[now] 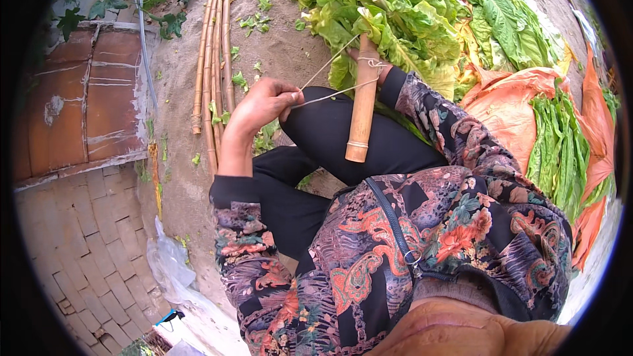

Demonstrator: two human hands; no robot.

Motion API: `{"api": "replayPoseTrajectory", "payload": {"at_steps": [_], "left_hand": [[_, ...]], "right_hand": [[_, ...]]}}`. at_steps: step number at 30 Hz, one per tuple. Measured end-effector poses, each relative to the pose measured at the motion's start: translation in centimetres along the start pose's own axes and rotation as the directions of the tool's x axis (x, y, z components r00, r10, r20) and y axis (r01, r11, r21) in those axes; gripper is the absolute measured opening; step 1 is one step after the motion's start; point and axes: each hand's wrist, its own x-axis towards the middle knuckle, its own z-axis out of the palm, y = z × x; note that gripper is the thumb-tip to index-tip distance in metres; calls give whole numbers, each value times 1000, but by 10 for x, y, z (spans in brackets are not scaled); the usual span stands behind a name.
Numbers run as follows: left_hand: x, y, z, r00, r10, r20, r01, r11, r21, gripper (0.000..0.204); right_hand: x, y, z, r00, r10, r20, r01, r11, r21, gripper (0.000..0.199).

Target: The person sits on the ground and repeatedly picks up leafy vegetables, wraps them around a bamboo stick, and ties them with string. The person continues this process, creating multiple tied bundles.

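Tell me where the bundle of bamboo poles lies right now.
In the head view, the bundle of bamboo poles lies on the dirt ground at upper left, just left of the left hand and right of the rusty metal sheet.

The bare dirt ground (277, 46) between the pile of long bamboo poles (212, 59) and the big heap of green leaves (409, 6) is lying open, so a hand could be passing there, with only small leaf bits lying about. The thick bamboo stick (362, 102) is standing on the black-trousered lap (343, 135), and two tight strings (330, 79) are running from it to the left hand (264, 102), blocking the way across. On the right, leaves and orange sheets (508, 105) are filling the ground, leaving little room.
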Motion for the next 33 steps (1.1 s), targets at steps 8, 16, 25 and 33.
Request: {"api": "replayPoseTrajectory", "payload": {"at_steps": [8, 16, 25, 33], "left_hand": [[137, -50, -12, 983, 25, -182, 47, 924, 379, 19], [94, 25, -11, 995, 86, -43, -74, 972, 222, 20], [61, 47, 25, 975, 221, 3, -201, 882, 425, 24], [-9, 33, -29, 1000, 20, 21, -16, 986, -163, 23]], "right_hand": [[-32, -44, -31, 903, 8, 429, 15, 999, -50, 39], [-59, -77, -48, 959, -99, 264, 249, 737, -629, 38], [-69, -80, -39, 994, -109, -16, 72, 746, -662, 25], [-59, -67, -38, 991, -132, -24, 107, 888, -447, 41]]}}
